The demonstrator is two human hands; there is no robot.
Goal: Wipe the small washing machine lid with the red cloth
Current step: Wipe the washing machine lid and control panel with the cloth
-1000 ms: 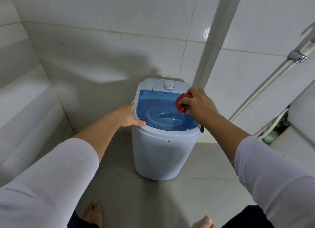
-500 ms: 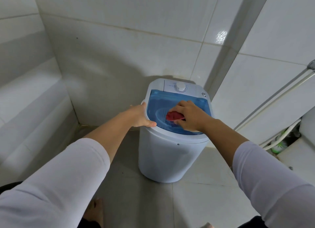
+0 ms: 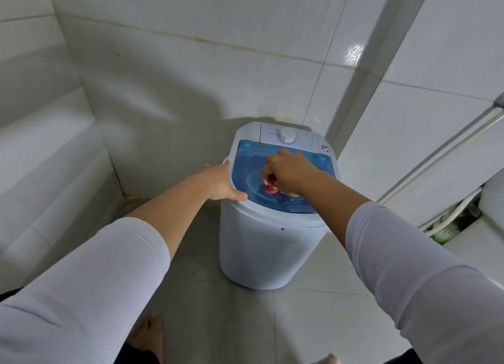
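Small white washing machine (image 3: pixel 270 243) at frame centre on grey floor tiles, right hand (image 3: pixel 290 173) curled knuckles-up, bunching the red cloth (image 3: pixel 270 187) against the blue translucent lid (image 3: pixel 251 159), left hand (image 3: pixel 221 182) gripping the lid's left rim, both forearms extended, white sleeves pushed up

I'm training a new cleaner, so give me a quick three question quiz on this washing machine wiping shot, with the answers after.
1. True or false: the left hand holds the red cloth.
2. Which part of the small washing machine is the cloth pressed on: A) the white dial, B) the blue lid, C) the tub's side wall?
3. Fill in: the left hand grips the machine's ____ rim, thumb on top.

Key
1. False. The right hand holds it bunched in its fingers.
2. B, near the lid's middle.
3. Left.
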